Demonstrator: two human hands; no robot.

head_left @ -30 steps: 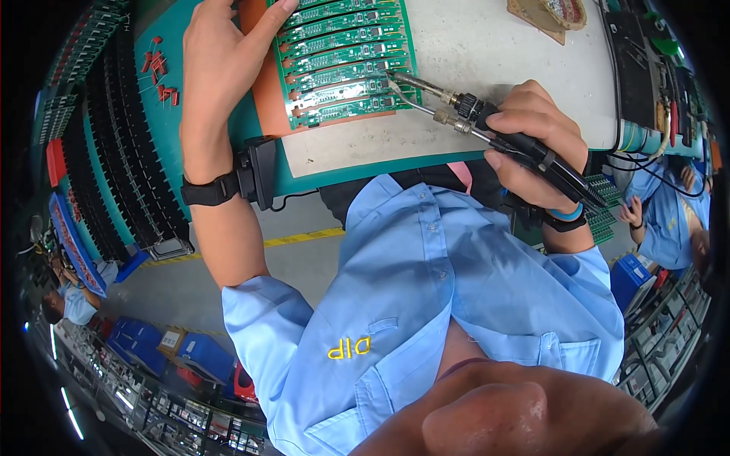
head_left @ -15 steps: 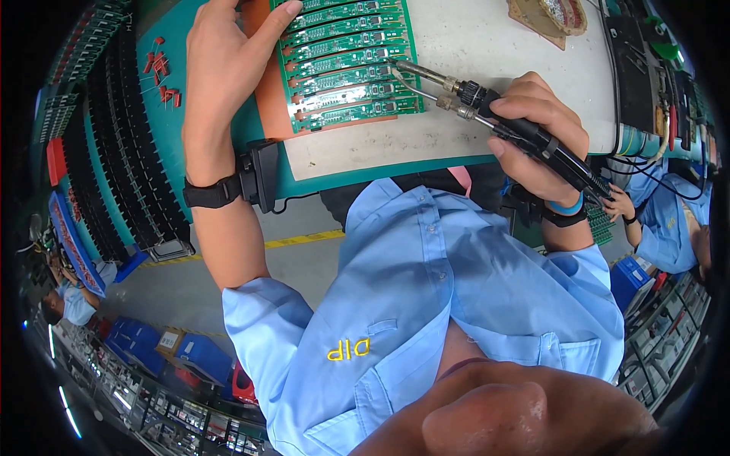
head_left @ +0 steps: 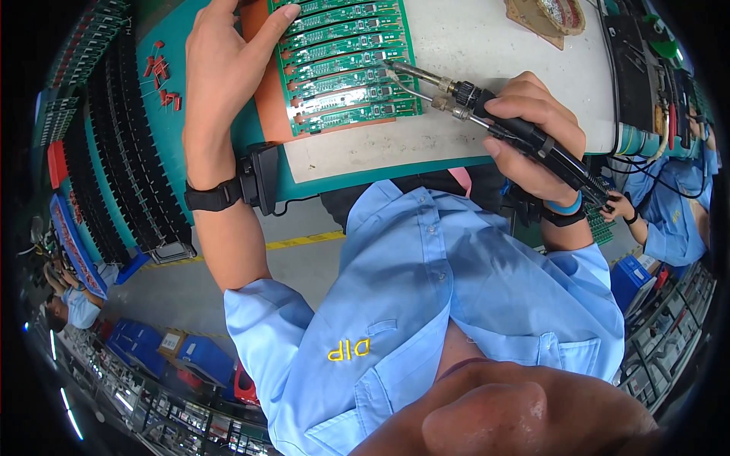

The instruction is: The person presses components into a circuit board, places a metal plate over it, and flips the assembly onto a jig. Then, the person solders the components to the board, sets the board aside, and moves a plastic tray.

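Observation:
A green panel of several narrow circuit boards (head_left: 346, 61) lies at the top middle, partly over an orange sheet (head_left: 266, 83). My left hand (head_left: 228, 64) rests at its upper left, thumb stretched onto the panel's edge and spread from the fingers, whose ends run out of the picture. From the right, my right hand (head_left: 540, 129) is wrapped round a black soldering iron (head_left: 525, 137) with a thin metal feed tube beside its barrel. The iron's tip is at the panel's right half, over a row in the middle; whether it touches is too small to tell.
Red two-legged components (head_left: 160, 68) lie loose on the green mat (head_left: 171, 129). Long black racks (head_left: 125, 137) stand to the left. A white sheet (head_left: 487, 45) spreads under the work, with a small round container (head_left: 561, 15) at its far edge. Co-workers in blue sit at both sides.
The iron's tip and my right hand have shifted slightly left across the panel. My left hand stays nearly in place. The co-worker at the right has moved a little.

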